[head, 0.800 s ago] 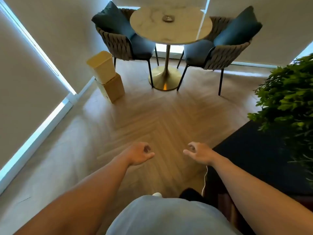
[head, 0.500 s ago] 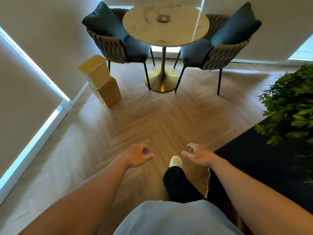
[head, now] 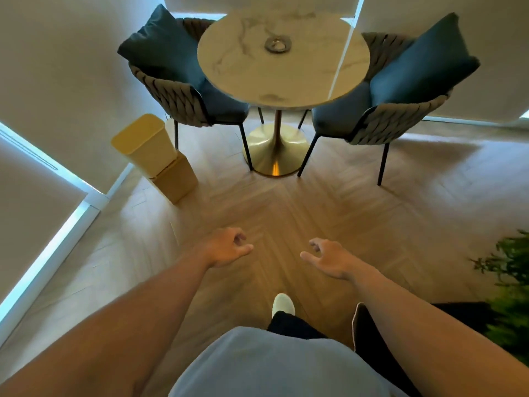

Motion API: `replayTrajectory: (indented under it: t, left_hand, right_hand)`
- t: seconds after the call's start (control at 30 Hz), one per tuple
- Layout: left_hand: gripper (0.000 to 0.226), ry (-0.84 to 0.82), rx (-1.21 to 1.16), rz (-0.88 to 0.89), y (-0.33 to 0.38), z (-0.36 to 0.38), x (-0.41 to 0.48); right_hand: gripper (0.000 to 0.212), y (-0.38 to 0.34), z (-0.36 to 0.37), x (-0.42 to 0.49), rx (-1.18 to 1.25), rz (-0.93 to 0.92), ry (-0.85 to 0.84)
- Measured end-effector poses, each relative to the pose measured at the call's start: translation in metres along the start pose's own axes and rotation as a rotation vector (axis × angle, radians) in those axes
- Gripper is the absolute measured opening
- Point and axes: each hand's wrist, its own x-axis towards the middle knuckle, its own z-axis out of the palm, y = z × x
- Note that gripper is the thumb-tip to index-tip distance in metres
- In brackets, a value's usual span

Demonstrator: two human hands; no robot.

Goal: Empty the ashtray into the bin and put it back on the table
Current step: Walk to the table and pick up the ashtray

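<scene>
Our fingers (head: 239,240) are loosely curled and hold nothing: the left hand (head: 226,249) and the right hand (head: 329,257) both hang empty over the wooden floor (head: 286,213). The ashtray (head: 277,44) sits at twelve o'clock, near the middle of the round marble table (head: 243,78), well apart from us. The bin (head: 146,144) stands on the floor at ten o'clock, just beside the left chair (head: 177,93). The step in hand looks like the approach. To do it well, we should walk up between the two chairs, stop at the table's near edge, and take the ashtray by its rim, level, so nothing spills on the way to the bin. What the ashtray holds we cannot tell.
</scene>
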Motion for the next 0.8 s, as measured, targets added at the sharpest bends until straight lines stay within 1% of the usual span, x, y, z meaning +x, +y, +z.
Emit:
replayTrajectory:
  t: [0.1, 0.17, 0.27, 0.4, 0.53, 0.63, 0.8]
  left_hand:
    - [0.053, 0.04, -0.011, 0.029, 0.02, -0.035, 0.037]
    - [0.055, 0.033, -0.007, 0.03, 0.029, -0.052, 0.058]
    - [0.051, 0.043, -0.04, 0.021, 0.041, -0.078, 0.1]
    - [0.05, 0.063, -0.041, 0.053, 0.05, -0.117, 0.172]
    - [0.047, 0.047, -0.044, 0.081, 0.051, -0.16, 0.247]
    - [0.043, 0.016, -0.053, 0.069, 0.053, -0.2, 0.299]
    - [0.036, -0.036, -0.066, 0.047, 0.06, -0.264, 0.368]
  right_hand:
    - [0.072, -0.014, -0.053, 0.034, -0.02, -0.03, 0.04]
    - [0.072, -0.023, -0.081, 0.053, -0.022, -0.043, 0.038]
    - [0.073, -0.036, -0.118, 0.091, -0.023, -0.065, 0.021]
    - [0.074, -0.051, -0.166, 0.154, 0.006, -0.087, 0.029]
    - [0.075, -0.066, -0.206, 0.215, -0.005, -0.055, 0.052]
    - [0.073, -0.08, -0.24, 0.26, 0.002, -0.019, 0.066]
    - [0.073, -0.105, -0.294, 0.314, 0.122, 0.045, 0.056]
